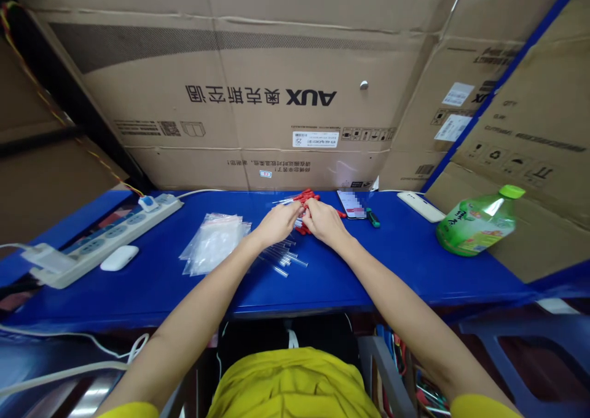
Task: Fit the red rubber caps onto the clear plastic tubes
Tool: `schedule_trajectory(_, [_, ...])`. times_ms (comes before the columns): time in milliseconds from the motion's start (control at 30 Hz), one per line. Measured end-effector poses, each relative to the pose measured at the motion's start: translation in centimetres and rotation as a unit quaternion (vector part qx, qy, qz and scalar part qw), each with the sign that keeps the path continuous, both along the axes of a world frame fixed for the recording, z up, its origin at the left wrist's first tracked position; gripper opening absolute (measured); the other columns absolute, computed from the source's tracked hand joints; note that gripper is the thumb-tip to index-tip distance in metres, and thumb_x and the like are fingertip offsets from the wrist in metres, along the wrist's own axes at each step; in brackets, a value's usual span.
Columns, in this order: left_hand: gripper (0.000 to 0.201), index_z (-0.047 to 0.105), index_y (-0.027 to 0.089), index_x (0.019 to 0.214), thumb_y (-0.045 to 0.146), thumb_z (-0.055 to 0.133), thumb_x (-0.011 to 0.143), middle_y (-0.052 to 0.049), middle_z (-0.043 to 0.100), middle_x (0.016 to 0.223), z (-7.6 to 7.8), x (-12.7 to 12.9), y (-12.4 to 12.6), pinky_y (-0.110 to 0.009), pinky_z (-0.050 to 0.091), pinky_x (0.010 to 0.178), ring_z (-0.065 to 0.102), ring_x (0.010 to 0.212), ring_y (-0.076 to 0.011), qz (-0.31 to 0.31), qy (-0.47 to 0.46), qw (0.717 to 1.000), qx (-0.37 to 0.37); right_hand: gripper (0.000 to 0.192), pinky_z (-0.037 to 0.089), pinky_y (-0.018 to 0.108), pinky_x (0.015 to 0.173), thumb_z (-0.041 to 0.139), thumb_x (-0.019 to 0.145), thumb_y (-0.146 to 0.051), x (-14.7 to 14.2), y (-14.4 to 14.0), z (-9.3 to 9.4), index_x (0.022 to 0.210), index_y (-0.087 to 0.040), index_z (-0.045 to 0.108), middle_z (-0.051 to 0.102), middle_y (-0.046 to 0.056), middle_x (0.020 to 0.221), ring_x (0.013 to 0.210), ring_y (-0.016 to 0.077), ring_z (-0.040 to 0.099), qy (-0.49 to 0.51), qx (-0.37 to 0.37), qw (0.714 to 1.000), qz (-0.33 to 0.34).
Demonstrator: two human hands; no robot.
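Left hand (pixel 280 223) and right hand (pixel 324 221) are curled close together; whether anything is gripped cannot be told. Creased cardboard (pixel 276 55) is stood behind a smooth blue tabletop (pixel 391 270). Glossy red pieces (pixel 306 195) are heaped around the hands; slim clear rods (pixel 282 257) are scattered nearer the front edge.

Left hand (pixel 279 223) beside right hand (pixel 325 222)

- Glossy red pieces (pixel 308 195) are lying bunched on the blue tabletop (pixel 322 289), partly hidden, one end poking out rightward.
- Slim, clear rods (pixel 283 257) are lying flat and loosely fanned on the heap's near side, some crossing.
- More clear rods are pointing left at its far side.
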State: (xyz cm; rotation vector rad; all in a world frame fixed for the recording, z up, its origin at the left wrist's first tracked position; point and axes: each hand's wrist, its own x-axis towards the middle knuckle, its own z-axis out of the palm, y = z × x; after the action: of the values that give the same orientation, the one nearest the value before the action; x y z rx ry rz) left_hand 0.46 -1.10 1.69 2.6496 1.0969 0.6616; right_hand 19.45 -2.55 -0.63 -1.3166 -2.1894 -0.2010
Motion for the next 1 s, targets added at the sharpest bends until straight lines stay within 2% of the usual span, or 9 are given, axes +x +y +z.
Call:
schedule_trajectory(500, [0.035, 0.059, 0.018, 0.094, 0.032, 0.032, 0.109, -0.008, 0.072, 0.095, -0.1, -0.1, 0.6, -0.03, 0.048, 0.083, 0.067, 0.086, -0.0199, -0.063, -0.041, 0.997, -0.024, 0.008, 0.042, 0.031, 0.071, 0.047, 0.097, -0.022, -0.7, 0.4, -0.4, 0.095, -0.02, 0.053, 0.071, 0.012, 0.091, 0.081, 0.0247, 0.065, -0.027, -0.009, 1.0, -0.007])
schedule_trajectory(667, [0.037, 0.06, 0.018, 0.092, 0.036, 0.033, 0.109, -0.008, 0.072, 0.093, 0.2, -0.3, 0.4, -0.03, 0.049, 0.085, 0.066, 0.086, -0.0198, -0.071, -0.063, 0.995, -0.043, 0.012, 0.044, 0.032, 0.073, 0.044, 0.097, -0.021, -0.5, 0.1, -0.2, 0.093, -0.02, 0.055, 0.071, 0.011, 0.089, 0.079, 0.0245, 0.065, 0.012, -0.011, 1.0, 0.014])
schedule_trajectory(733, [0.039, 0.061, 0.018, 0.093, 0.041, 0.034, 0.109, -0.007, 0.072, 0.094, 0.2, -0.4, 0.4, -0.03, 0.05, 0.087, 0.066, 0.088, -0.0205, -0.068, -0.096, 0.991, -0.062, 0.016, 0.046, 0.033, 0.077, 0.042, 0.101, -0.023, -0.1, -0.1, 0.1, 0.099, -0.019, 0.057, 0.072, 0.011, 0.093, 0.083, 0.0244, 0.067, 0.059, -0.009, 0.997, 0.041])
schedule_trajectory(867, [0.041, 0.06, 0.017, 0.092, 0.046, 0.037, 0.107, -0.006, 0.071, 0.096, 0.0, -0.3, 0.4, -0.033, 0.051, 0.091, 0.065, 0.09, -0.0202, -0.073, -0.165, 0.975, -0.133, 0.026, 0.051, 0.035, 0.088, 0.048, 0.103, -0.032, 1.0, -0.3, 0.4, 0.125, -0.019, 0.055, 0.073, 0.013, 0.117, 0.101, 0.0254, 0.07, 0.145, -0.012, 0.984, 0.099])
schedule_trajectory(1000, [0.035, 0.059, 0.018, 0.102, 0.049, 0.044, 0.106, -0.006, 0.072, 0.099, -0.2, -0.3, 0.2, -0.033, 0.051, 0.089, 0.066, 0.092, -0.0209, -0.075, -0.185, 0.966, -0.162, 0.035, 0.053, 0.034, 0.077, 0.054, 0.103, -0.037, 1.5, 0.2, -0.3, 0.134, -0.022, 0.05, 0.075, 0.01, 0.11, 0.084, 0.023, 0.071, 0.209, -0.047, 0.969, 0.121])
